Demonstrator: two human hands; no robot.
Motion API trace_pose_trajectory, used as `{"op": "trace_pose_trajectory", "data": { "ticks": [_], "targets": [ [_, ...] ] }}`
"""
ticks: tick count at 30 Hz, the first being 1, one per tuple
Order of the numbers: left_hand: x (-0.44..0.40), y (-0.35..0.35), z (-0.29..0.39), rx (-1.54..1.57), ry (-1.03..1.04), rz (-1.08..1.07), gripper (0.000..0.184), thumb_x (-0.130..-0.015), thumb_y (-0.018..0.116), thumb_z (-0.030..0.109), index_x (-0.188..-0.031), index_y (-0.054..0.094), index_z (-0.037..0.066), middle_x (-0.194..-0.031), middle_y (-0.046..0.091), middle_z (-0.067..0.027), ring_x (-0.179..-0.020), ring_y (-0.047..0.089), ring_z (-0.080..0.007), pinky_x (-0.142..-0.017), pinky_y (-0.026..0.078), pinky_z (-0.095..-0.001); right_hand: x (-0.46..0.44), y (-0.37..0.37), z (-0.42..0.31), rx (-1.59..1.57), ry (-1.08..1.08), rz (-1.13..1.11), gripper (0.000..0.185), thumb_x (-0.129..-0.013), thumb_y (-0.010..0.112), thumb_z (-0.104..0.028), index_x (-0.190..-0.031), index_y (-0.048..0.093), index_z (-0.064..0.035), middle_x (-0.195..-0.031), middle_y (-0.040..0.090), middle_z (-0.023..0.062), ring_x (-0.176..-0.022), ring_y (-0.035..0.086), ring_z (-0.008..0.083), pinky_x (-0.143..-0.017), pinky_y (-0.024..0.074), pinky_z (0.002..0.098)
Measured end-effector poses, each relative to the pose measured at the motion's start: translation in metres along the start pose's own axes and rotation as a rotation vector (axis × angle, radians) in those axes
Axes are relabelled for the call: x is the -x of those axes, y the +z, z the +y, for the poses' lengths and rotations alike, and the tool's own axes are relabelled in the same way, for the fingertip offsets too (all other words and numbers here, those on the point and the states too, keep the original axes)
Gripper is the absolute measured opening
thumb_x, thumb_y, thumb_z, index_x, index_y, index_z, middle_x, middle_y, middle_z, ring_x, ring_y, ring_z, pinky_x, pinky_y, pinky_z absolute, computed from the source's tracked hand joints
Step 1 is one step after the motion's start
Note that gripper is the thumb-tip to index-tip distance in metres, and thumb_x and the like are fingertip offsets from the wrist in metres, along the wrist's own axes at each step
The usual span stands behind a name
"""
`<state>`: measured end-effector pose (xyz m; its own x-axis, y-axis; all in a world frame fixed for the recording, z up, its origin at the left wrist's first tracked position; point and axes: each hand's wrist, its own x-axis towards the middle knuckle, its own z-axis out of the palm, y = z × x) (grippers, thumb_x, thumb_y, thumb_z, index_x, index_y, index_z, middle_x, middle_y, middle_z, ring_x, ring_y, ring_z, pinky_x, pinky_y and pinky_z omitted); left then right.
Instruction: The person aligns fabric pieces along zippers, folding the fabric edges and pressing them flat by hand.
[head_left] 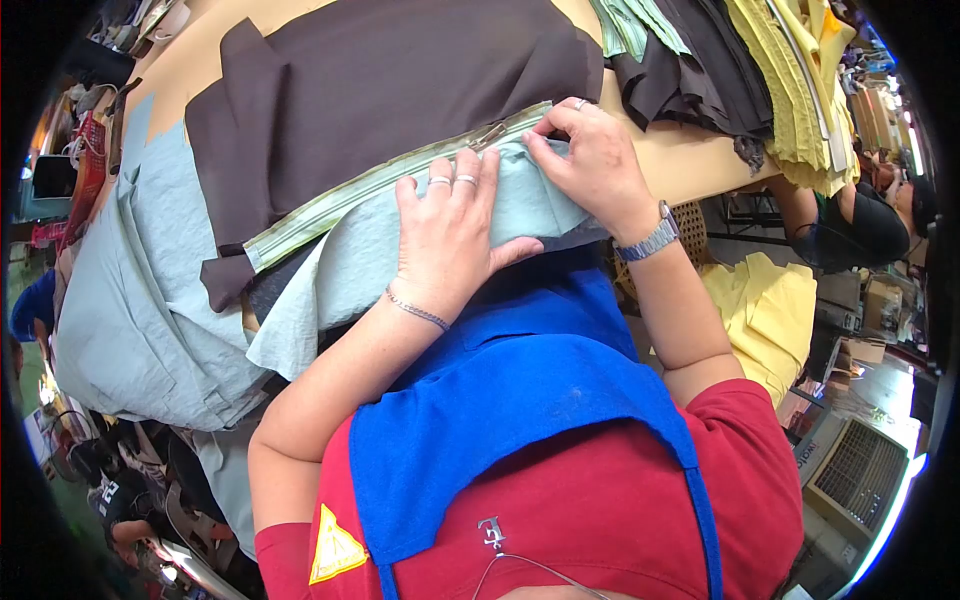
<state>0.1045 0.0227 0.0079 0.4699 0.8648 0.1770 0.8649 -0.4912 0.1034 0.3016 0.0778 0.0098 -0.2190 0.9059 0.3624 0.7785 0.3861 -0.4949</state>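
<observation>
A pale green striped strip with a zipper (390, 170) runs diagonally across a dark brown cloth panel (390, 70), and its metal pull shows near the upper end. Light grey-green fabric (350, 270) lies along the strip's lower side. My left hand (445, 220) rests on that fabric with fingers spread, their tips by the strip's edge. At the strip's upper right end, my right hand (590, 160) pinches the strip between thumb and forefinger. The cloth right under my palm and pinching fingertips is hidden.
More grey-green fabric (150, 300) hangs over the table's left side. Dark and yellow cloth pieces (785, 80) are stacked at the upper right of the wooden table (680, 160). Yellow cloth (765, 310) lies lower right. Other people (850, 225) sit nearby at both sides.
</observation>
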Motion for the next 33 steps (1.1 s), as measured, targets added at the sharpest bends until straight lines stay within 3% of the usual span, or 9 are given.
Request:
{"op": "trace_pose_trajectory", "data": {
  "ticks": [10, 13, 16, 19, 20, 23, 27, 28, 33],
  "targets": [
    [-0.011, 0.008, 0.001, 0.025, 0.034, 0.057, 0.094, -0.077, 0.059, 0.079, -0.14, 0.055, 0.009, -0.13, 0.059, -0.0098, -0.116, 0.056, -0.0237, -0.088, 0.041, -0.044, -0.001, 0.002, -0.003, 0.079, -0.031, -0.025, 0.012, -0.082, 0.074, -0.013, -0.085, 0.069, -0.0027, -0.083, 0.067, 0.0134, -0.079, 0.065, 0.0323, -0.07, 0.0514, 0.0398],
    [-0.015, 0.003, 0.003, -0.003, 0.02, -0.009, 0.094, -0.077, 0.058, 0.08, -0.141, 0.055, 0.011, -0.129, 0.06, -0.0092, -0.114, 0.058, -0.0237, -0.084, 0.042, -0.0432, 0.0, 0.002, 0.001, 0.14, -0.062, -0.027, 0.015, -0.086, 0.075, -0.016, -0.089, 0.069, -0.0027, -0.081, 0.066, 0.0102, -0.074, 0.064, 0.0234, -0.068, 0.0504, 0.0351],
    [-0.016, 0.001, 0.002, -0.021, 0.028, -0.007, 0.094, -0.076, 0.058, 0.08, -0.14, 0.056, 0.011, -0.129, 0.061, -0.0093, -0.112, 0.059, -0.0238, -0.083, 0.043, -0.0435, -0.006, -0.023, 0.0, -0.236, 0.211, -0.331, 0.02, -0.093, 0.073, -0.021, -0.094, 0.069, -0.0019, -0.082, 0.065, 0.0023, -0.073, 0.058, 0.011, -0.066, 0.0481, 0.0286],
    [-0.016, 0.003, 0.003, -0.015, 0.025, 0.014, 0.094, -0.076, 0.058, 0.081, -0.14, 0.057, 0.011, -0.129, 0.061, -0.01, -0.113, 0.059, -0.0241, -0.083, 0.044, -0.0437, -0.011, -0.032, 0.015, -0.508, 0.388, -0.575, 0.028, -0.101, 0.065, -0.029, -0.099, 0.069, -0.001, -0.086, 0.064, -0.0036, -0.077, 0.053, 0.005, -0.068, 0.0457, 0.0231],
    [-0.017, 0.003, 0.003, -0.013, 0.028, 0.016, 0.095, -0.076, 0.058, 0.081, -0.14, 0.057, 0.011, -0.129, 0.061, -0.0102, -0.113, 0.059, -0.0243, -0.083, 0.044, -0.0438, -0.016, -0.034, 0.023, -0.492, 0.406, -0.628, 0.03, -0.105, 0.059, -0.03, -0.103, 0.069, -0.0019, -0.09, 0.065, -0.0057, -0.078, 0.055, 0.0056, -0.071, 0.0459, 0.0212],
    [-0.017, 0.003, 0.003, -0.012, 0.032, 0.014, 0.095, -0.076, 0.058, 0.081, -0.141, 0.057, 0.011, -0.13, 0.061, -0.0109, -0.113, 0.059, -0.0248, -0.084, 0.043, -0.0443, -0.022, -0.034, 0.039, -0.781, 0.576, -0.659, 0.03, -0.106, 0.057, -0.031, -0.106, 0.07, -0.0041, -0.091, 0.065, -0.0059, -0.078, 0.055, 0.0047, -0.073, 0.0461, 0.0203],
    [-0.015, 0.005, 0.002, -0.006, 0.036, 0.04, 0.097, -0.072, 0.063, 0.079, -0.138, 0.056, 0.009, -0.126, 0.059, -0.0082, -0.111, 0.057, -0.0228, -0.084, 0.043, -0.045, -0.031, -0.045, 0.035, -0.863, 0.592, -0.843, 0.032, -0.099, 0.066, -0.038, -0.108, 0.07, -0.0077, -0.093, 0.066, -0.0045, -0.086, 0.059, 0.0045, -0.073, 0.0473, 0.0213],
    [-0.015, 0.006, 0.002, -0.003, 0.039, 0.06, 0.098, -0.07, 0.065, 0.078, -0.137, 0.055, 0.007, -0.124, 0.058, -0.0066, -0.109, 0.055, -0.0216, -0.084, 0.043, -0.0452, -0.034, -0.046, 0.036, -0.815, 0.66, -0.892, 0.027, -0.096, 0.071, -0.033, -0.109, 0.068, -0.0092, -0.091, 0.065, -0.0055, -0.081, 0.058, 0.0024, -0.069, 0.0478, 0.0205],
    [-0.016, 0.005, 0.003, -0.023, 0.039, 0.041, 0.099, -0.069, 0.065, 0.079, -0.138, 0.055, 0.008, -0.124, 0.058, -0.0064, -0.109, 0.055, -0.0214, -0.083, 0.043, -0.0445, -0.039, -0.05, 0.035, -0.761, 0.634, -0.962, 0.024, -0.09, 0.073, -0.026, -0.106, 0.068, -0.0082, -0.083, 0.065, -0.0051, -0.072, 0.059, 0.0025, -0.066, 0.0505, 0.0235]
  ]
}}
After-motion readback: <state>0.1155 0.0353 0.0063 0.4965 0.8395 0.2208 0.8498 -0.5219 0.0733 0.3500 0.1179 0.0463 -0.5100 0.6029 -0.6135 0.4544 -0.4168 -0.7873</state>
